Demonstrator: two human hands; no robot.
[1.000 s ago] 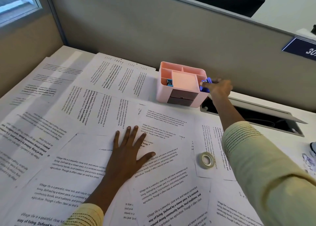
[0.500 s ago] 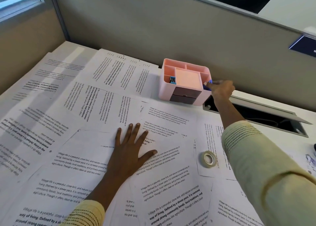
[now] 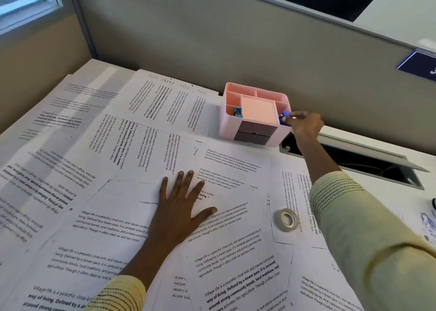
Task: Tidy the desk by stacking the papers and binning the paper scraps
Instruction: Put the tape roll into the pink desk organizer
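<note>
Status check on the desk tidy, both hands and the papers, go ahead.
Left hand flat on papers, open. Right hand pinching blue item at pink organizer. Papers unstacked. Tape roll sits on them.

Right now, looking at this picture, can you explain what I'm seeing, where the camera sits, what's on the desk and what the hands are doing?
No machine here: a person wears a camera on the head, looking down at their own hands. The desk is covered with loose printed papers. The left hand rests flat on them, fingers spread. The right hand reaches to a pink desk organizer and pinches a small blue object at its right compartment; what it is, I cannot tell. A roll of tape lies on the papers.
</note>
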